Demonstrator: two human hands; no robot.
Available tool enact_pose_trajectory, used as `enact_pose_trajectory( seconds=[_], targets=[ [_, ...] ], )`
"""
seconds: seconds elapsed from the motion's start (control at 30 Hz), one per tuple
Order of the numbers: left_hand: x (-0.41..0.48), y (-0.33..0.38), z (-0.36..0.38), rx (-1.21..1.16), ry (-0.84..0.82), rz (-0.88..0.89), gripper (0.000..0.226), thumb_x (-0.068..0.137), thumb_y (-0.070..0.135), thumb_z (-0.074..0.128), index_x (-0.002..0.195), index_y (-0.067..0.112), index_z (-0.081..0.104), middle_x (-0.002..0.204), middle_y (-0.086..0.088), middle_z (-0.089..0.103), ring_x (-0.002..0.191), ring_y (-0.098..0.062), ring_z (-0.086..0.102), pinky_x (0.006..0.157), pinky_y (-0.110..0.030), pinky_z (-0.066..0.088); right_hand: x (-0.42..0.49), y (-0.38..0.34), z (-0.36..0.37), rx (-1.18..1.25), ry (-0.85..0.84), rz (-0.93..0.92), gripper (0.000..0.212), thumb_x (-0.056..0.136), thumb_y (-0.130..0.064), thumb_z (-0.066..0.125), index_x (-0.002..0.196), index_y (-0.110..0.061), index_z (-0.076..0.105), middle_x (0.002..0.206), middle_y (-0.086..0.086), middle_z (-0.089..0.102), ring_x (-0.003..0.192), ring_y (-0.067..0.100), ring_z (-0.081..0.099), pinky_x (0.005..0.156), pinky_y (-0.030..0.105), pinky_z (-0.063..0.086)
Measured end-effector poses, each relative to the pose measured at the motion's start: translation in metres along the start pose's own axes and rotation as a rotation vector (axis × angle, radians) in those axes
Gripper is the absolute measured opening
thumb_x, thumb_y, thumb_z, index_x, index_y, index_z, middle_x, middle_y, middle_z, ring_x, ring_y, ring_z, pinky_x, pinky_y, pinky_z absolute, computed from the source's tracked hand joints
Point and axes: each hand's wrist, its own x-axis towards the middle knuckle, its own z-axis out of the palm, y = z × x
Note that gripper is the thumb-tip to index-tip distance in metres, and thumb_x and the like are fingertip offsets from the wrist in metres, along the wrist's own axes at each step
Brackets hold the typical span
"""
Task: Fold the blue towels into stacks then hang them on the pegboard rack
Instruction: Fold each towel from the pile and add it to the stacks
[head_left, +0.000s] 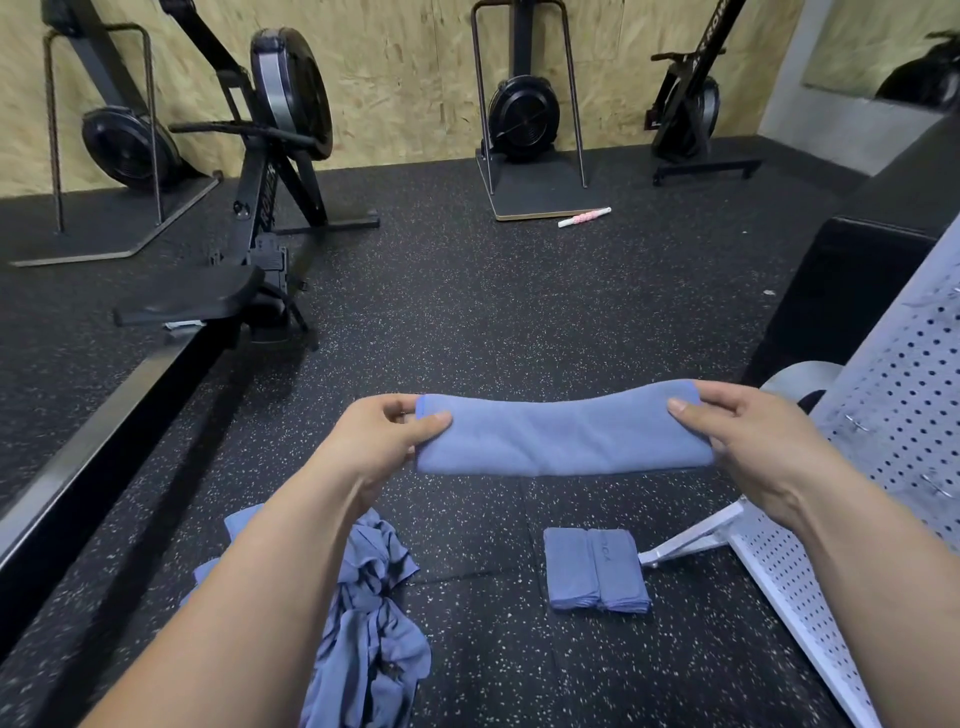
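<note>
I hold a blue towel (563, 434) folded into a long strip, stretched level in the air between both hands. My left hand (384, 436) pinches its left end and my right hand (753, 441) pinches its right end. Below on the floor lies a small stack of folded blue towels (597, 569). A crumpled heap of unfolded blue towels (369, 613) lies lower left, partly hidden by my left forearm. The white pegboard rack (893, 415) stands tilted at the right edge.
The floor is black speckled rubber (467, 291). A rowing machine (260, 218) stretches along the left, with its rail running toward me. More black exercise machines (524, 114) stand against the far wooden wall. A dark box (841, 291) sits behind the rack. A pink-white stick (584, 216) lies far ahead.
</note>
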Motion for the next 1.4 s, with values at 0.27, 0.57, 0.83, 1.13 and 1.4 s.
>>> enact_pose_trajectory(
  seconds=[0.27, 0.57, 0.83, 1.13, 1.4],
  targets=[
    [0.005, -0.002, -0.001, 0.191, 0.227, 0.291, 0.029, 0.100, 0.042, 0.070, 0.092, 0.015, 0.073, 0.074, -0.002, 0.056, 0.069, -0.016, 0.045, 0.066, -0.036, 0.038, 0.000, 0.003, 0.003, -0.208, 0.131, -0.140, 0.011, 0.106, -0.025, 0.064, 0.116, -0.022, 0.069, 0.104, 0.011, 0.079, 0.093, 0.029, 0.073, 0.094, 0.048, 0.055],
    [0.008, -0.009, -0.003, 0.361, 0.307, 0.253, 0.028, 0.096, 0.043, 0.075, 0.079, 0.020, 0.076, 0.066, 0.007, 0.069, 0.062, -0.013, 0.057, 0.062, -0.041, 0.052, -0.004, 0.004, 0.006, -0.307, 0.207, -0.127, 0.017, 0.100, -0.028, 0.074, 0.114, -0.019, 0.073, 0.091, -0.003, 0.081, 0.093, 0.016, 0.075, 0.081, 0.032, 0.055],
    [0.001, -0.017, 0.021, 0.586, 0.180, 0.176, 0.023, 0.093, 0.047, 0.072, 0.096, 0.024, 0.073, 0.085, 0.007, 0.073, 0.076, -0.017, 0.066, 0.070, -0.033, 0.052, -0.009, 0.014, 0.026, -0.546, 0.220, -0.114, 0.016, 0.094, -0.040, 0.077, 0.099, -0.025, 0.075, 0.078, -0.015, 0.078, 0.080, 0.004, 0.071, 0.066, 0.027, 0.048],
    [-0.031, -0.020, 0.074, 0.498, 0.045, 0.226, 0.020, 0.083, 0.038, 0.072, 0.102, 0.035, 0.074, 0.090, 0.018, 0.078, 0.087, -0.007, 0.074, 0.084, -0.038, 0.062, -0.033, 0.018, 0.082, -0.482, 0.049, -0.241, 0.024, 0.089, -0.020, 0.082, 0.105, -0.034, 0.072, 0.092, -0.019, 0.078, 0.083, -0.004, 0.074, 0.078, 0.023, 0.060],
    [-0.048, -0.028, 0.099, 0.117, 0.056, 0.148, 0.054, 0.074, 0.071, 0.075, 0.112, 0.033, 0.071, 0.106, 0.013, 0.078, 0.104, -0.008, 0.074, 0.095, -0.051, 0.061, -0.054, 0.023, 0.103, -0.544, 0.011, -0.355, 0.032, 0.092, -0.008, 0.070, 0.110, -0.033, 0.078, 0.107, -0.022, 0.074, 0.093, -0.010, 0.067, 0.077, 0.002, 0.043]
  ],
)
